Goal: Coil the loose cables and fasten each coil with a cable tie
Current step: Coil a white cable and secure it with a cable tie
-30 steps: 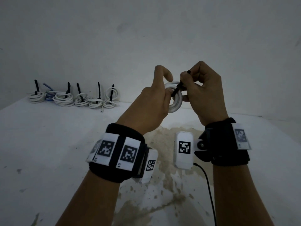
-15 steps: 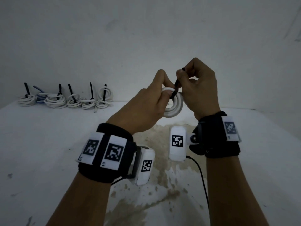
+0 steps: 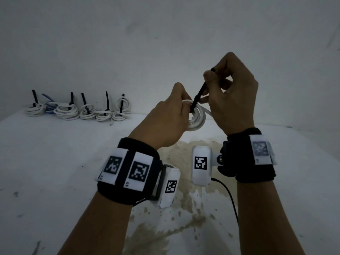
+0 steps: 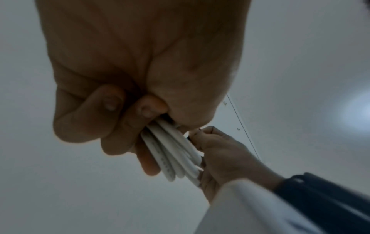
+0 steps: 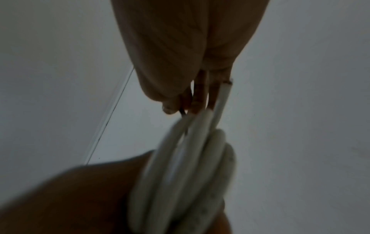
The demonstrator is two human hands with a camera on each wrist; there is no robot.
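A small white cable coil point(image 3: 199, 116) is held up in the air above the table. My left hand point(image 3: 166, 118) grips its left side, fingers curled round the strands point(image 4: 170, 152). A black cable tie point(image 3: 198, 97) runs up and to the right from the coil. My right hand point(image 3: 231, 89) pinches the tie's upper end between thumb and forefinger, well above the coil. In the right wrist view the coil point(image 5: 190, 166) fills the lower middle and the tie is almost hidden behind the fingers.
Several tied cable coils point(image 3: 77, 109), each with a black tie tail standing up, lie in a row at the far left against the wall. The white table point(image 3: 55, 162) has a brown stain point(image 3: 184, 181) under my wrists. A thin black wire point(image 3: 230, 196) hangs from the right wrist camera.
My right hand has drawn the tie's tail upward and to the right, away from the coil, so more black strap shows. The left hand keeps its hold on the coil.
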